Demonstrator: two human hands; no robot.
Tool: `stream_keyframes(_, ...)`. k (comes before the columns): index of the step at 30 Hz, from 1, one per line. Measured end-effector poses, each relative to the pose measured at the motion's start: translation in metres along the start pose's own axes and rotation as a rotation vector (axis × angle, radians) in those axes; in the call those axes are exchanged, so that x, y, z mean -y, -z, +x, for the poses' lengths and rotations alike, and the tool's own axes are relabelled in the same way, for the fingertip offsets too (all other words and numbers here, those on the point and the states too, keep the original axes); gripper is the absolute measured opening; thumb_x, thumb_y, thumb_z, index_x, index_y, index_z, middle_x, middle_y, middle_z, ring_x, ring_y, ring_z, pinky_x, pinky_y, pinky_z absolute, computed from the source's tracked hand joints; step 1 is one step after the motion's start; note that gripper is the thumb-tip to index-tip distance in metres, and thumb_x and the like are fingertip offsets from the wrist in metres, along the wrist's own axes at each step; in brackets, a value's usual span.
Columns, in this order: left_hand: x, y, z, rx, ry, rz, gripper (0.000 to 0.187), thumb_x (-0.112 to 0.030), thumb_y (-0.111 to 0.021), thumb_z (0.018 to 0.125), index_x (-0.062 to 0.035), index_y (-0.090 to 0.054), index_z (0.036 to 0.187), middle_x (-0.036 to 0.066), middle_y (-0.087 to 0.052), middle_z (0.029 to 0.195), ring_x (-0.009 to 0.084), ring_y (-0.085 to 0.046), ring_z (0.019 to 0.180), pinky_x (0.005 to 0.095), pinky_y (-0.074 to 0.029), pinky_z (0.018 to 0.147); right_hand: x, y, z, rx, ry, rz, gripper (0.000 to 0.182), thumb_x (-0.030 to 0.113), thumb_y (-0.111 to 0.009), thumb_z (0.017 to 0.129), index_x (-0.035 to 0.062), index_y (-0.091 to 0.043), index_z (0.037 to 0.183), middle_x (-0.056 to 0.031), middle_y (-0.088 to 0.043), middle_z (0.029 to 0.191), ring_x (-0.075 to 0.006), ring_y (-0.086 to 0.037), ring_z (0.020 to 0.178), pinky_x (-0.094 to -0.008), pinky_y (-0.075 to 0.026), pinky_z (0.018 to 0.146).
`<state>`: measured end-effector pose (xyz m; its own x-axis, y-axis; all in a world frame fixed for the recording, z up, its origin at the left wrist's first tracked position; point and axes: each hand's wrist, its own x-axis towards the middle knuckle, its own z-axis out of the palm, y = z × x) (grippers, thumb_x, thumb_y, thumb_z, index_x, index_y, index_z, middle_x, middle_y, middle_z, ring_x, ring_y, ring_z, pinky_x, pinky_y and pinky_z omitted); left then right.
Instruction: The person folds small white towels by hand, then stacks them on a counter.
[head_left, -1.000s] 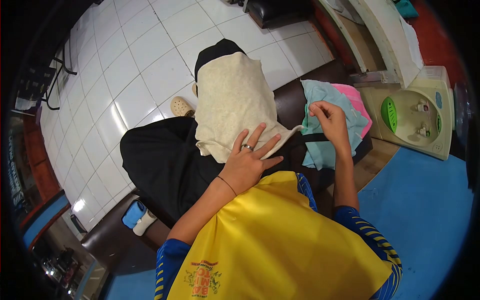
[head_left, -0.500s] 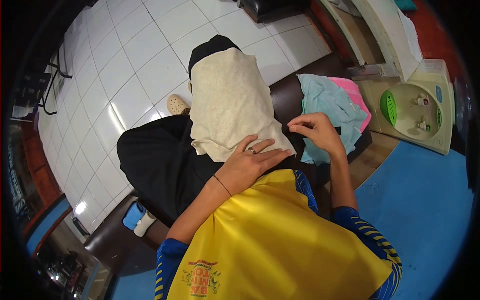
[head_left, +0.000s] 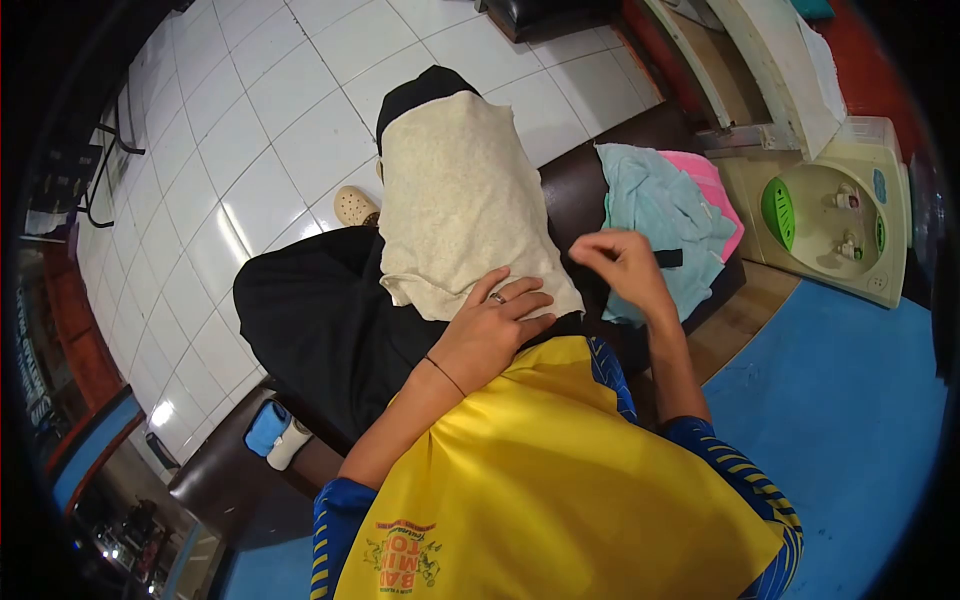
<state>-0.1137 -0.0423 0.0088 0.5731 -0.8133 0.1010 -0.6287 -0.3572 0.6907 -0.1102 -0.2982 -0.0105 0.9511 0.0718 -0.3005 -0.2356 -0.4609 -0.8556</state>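
A cream cloth [head_left: 460,190] lies spread over my thigh, its near edge slightly rumpled. My left hand [head_left: 500,318] rests flat on the cloth's near end, fingers spread and wearing a ring. To the right of the cloth my right hand [head_left: 620,268] is raised a little, thumb and fingers pinched together. Whatever may be between those fingertips is too small to make out. Just beyond that hand, a teal cloth [head_left: 660,195] with a black strip [head_left: 668,258] on it lies over a pink cloth [head_left: 712,190].
The cloths sit on a dark brown bench [head_left: 575,190]. A cream water dispenser [head_left: 815,215] stands at the right, above a blue surface [head_left: 830,400]. At the left, a blue and white item [head_left: 277,433] lies on the bench. A beige clog [head_left: 355,207] is on the tiled floor [head_left: 290,110].
My right hand has moved slightly left and up, still pinched. My left hand's fingers have drawn in a little on the cream cloth, away from its right corner.
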Motion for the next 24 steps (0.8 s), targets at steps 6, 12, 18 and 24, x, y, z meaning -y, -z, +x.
stream_keyframes(6, -0.004, 0.007, 0.000, -0.014, 0.032, -0.047, 0.030, -0.013, -0.060, 0.080, -0.0141, -0.076, 0.106, 0.010, -0.051, 0.136, 0.0250, -0.044, 0.132, 0.0430, -0.033, 0.111, 0.016, 0.030, 0.001, 0.053, -0.118, 0.019, 0.014, 0.006, -0.069, 0.089, -0.0064, -0.071, 0.096, -0.0041, -0.071, 0.085, -0.0088, -0.063, 0.078, -0.0236, -0.051, 0.072)
stream_keyframes(12, -0.003, 0.003, 0.000, -0.081, 0.078, -0.073, 0.030, -0.012, -0.062, 0.081, -0.0202, -0.078, 0.105, 0.017, -0.038, 0.149, 0.0347, -0.033, 0.139, 0.0444, -0.034, 0.109, 0.046, 0.005, -0.008, 0.361, -0.022, -0.065, 0.016, 0.006, -0.074, 0.082, -0.0008, -0.073, 0.096, -0.0085, -0.070, 0.079, -0.0123, -0.063, 0.070, -0.0267, -0.049, 0.064)
stream_keyframes(18, 0.000, 0.005, -0.003, -0.027, 0.069, 0.000, 0.039, -0.006, -0.067, 0.075, -0.0251, -0.078, 0.107, 0.016, -0.038, 0.152, 0.0379, -0.036, 0.140, 0.0459, -0.038, 0.107, 0.057, -0.013, -0.014, 0.317, 0.023, -0.102, 0.018, 0.010, -0.076, 0.077, -0.0006, -0.071, 0.091, -0.0128, -0.070, 0.079, -0.0208, -0.067, 0.068, -0.0307, -0.051, 0.064)
stream_keyframes(24, 0.005, 0.006, -0.006, 0.025, 0.043, -0.091, 0.037, -0.005, -0.066, 0.075, -0.0256, -0.079, 0.103, 0.018, -0.040, 0.151, 0.0343, -0.030, 0.144, 0.0434, -0.032, 0.110, 0.052, -0.016, -0.015, 0.347, 0.193, -0.243, 0.011, 0.008, -0.071, 0.081, 0.0010, -0.070, 0.090, -0.0121, -0.067, 0.080, -0.0282, -0.064, 0.075, -0.0349, -0.051, 0.069)
